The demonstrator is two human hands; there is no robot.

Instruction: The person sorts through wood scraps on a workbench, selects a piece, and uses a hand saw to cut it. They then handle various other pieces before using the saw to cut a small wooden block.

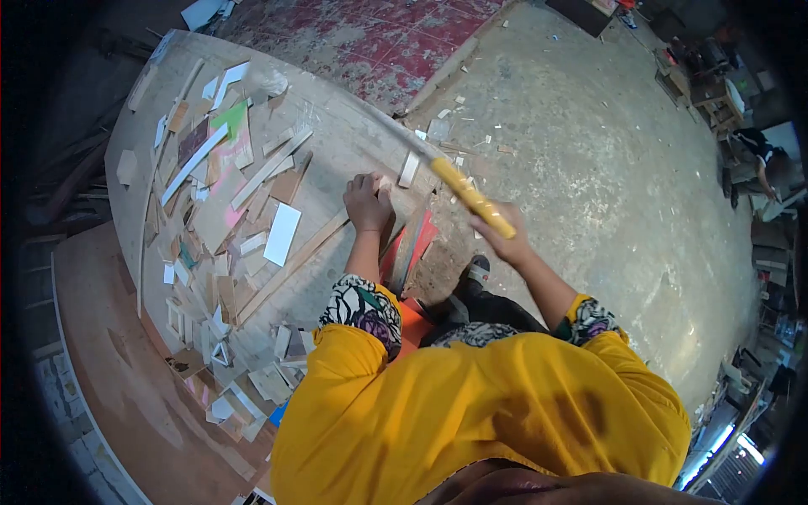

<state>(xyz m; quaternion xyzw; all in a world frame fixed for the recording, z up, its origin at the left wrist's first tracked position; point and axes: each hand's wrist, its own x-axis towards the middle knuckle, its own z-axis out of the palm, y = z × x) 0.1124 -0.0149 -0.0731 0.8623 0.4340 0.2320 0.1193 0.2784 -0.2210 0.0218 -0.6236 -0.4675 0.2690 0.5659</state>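
Note:
My right hand [505,234] is closed around the yellow handle of a tool [471,196]. Its grey far end is smeared by motion and points up and left over the table edge, so its kind cannot be told. Near that edge, my left hand [369,202] curls its fingers on a small piece of wood [384,184], mostly hidden beneath them. Just right of the left hand lies a short white-faced strip [409,169]. A long wooden strip [295,265] runs diagonally across the table below that hand.
Many wood offcuts [223,206] and a white rectangular piece [283,234] cover the left part of the wooden table [328,109]. Scraps lie on the concrete floor [581,160] beyond its edge. A red object [425,238] is by my legs. Another person [762,164] is at far right.

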